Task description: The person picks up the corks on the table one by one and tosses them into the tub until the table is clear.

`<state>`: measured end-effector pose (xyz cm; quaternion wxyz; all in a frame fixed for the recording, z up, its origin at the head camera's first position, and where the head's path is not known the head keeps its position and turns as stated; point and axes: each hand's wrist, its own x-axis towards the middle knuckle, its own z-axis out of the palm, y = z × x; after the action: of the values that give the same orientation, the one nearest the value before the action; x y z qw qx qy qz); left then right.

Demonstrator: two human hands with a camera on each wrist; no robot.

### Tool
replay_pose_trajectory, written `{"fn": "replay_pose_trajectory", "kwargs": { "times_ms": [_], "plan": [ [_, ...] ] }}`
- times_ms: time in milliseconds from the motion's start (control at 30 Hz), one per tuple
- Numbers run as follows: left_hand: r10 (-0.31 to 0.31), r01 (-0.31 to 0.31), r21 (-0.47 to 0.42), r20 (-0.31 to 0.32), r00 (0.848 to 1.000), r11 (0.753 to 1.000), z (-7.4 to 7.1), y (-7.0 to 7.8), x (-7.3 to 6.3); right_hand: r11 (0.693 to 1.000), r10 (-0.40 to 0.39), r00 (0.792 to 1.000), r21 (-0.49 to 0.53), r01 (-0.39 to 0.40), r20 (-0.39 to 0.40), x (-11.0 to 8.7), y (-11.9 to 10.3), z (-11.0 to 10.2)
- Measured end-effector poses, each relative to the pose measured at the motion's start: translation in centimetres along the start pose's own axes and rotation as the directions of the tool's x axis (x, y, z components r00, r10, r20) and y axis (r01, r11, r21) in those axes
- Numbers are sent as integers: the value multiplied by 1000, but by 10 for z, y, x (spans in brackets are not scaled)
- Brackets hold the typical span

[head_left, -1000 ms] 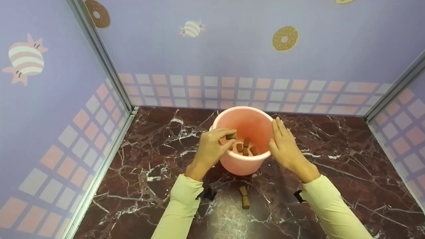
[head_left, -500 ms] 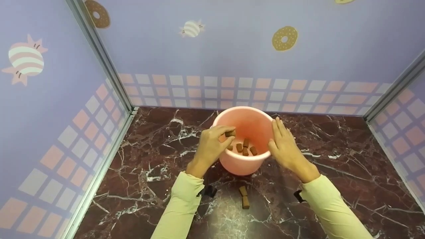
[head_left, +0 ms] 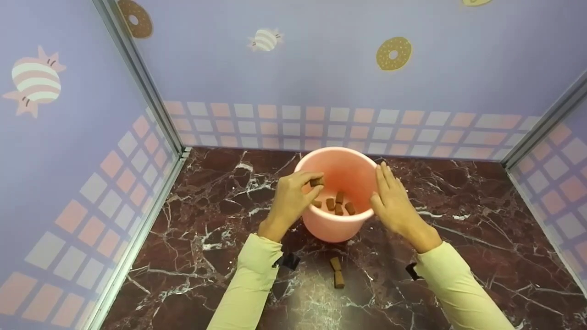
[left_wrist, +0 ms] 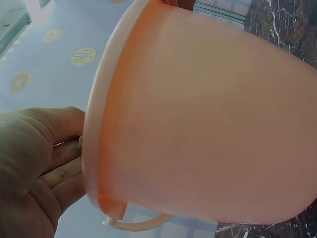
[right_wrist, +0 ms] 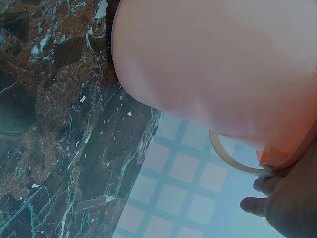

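A pink bucket (head_left: 330,231) stands upright on the marbled tabletop. Over its left inner side, my left hand (head_left: 290,199) pinches a brown tapered cork (head_left: 317,182) between thumb and fingers. Several similar corks (head_left: 339,197) lie loose on the bucket's floor. My right hand (head_left: 394,201) rests along the right rim with its fingers straight. In the left wrist view, the bucket wall (left_wrist: 208,114) hides my fingertips and most of the held cork. The right wrist view shows my right hand (right_wrist: 294,198) at the rim, beside the white bucket handle (right_wrist: 230,158).
Two more corks (head_left: 338,278) lie end to end on the dark marbled tabletop (head_left: 220,275), in front of the bucket. Patterned purple panels (head_left: 321,68) enclose the back and both sides, with a metal strip (head_left: 146,91) at the left corner.
My left hand, with the cork, has shifted slightly left and away from me above the bucket. My right hand, the bucket and the other corks have stayed in place.
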<state>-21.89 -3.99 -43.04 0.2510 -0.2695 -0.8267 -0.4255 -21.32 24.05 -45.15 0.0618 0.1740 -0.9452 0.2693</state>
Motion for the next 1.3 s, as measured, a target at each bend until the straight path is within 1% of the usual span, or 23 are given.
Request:
{"fn": "replay_pose_trajectory", "kwargs": {
  "times_ms": [233,533,767,1000,1167,1300],
  "plan": [
    [-15,15,-4,-5,1000,1000,1,-2,2,1000,-22,999,2,22,-33,1,0,0],
    [-20,20,13,-4,1000,1000,2,-3,3,1000,-27,998,6,28,-48,0,-2,0],
    [-42,42,10,5,999,999,3,-3,3,1000,-26,998,4,26,-51,0,-2,1],
    [-5,5,30,2,1000,1000,4,-4,4,1000,-27,999,7,27,-47,0,0,1],
    [-22,22,38,13,1000,999,4,-3,5,1000,-31,998,2,32,-52,0,0,2],
    [-22,22,46,12,1000,999,4,-3,5,1000,-26,999,4,26,-44,0,0,1]
  ]
}}
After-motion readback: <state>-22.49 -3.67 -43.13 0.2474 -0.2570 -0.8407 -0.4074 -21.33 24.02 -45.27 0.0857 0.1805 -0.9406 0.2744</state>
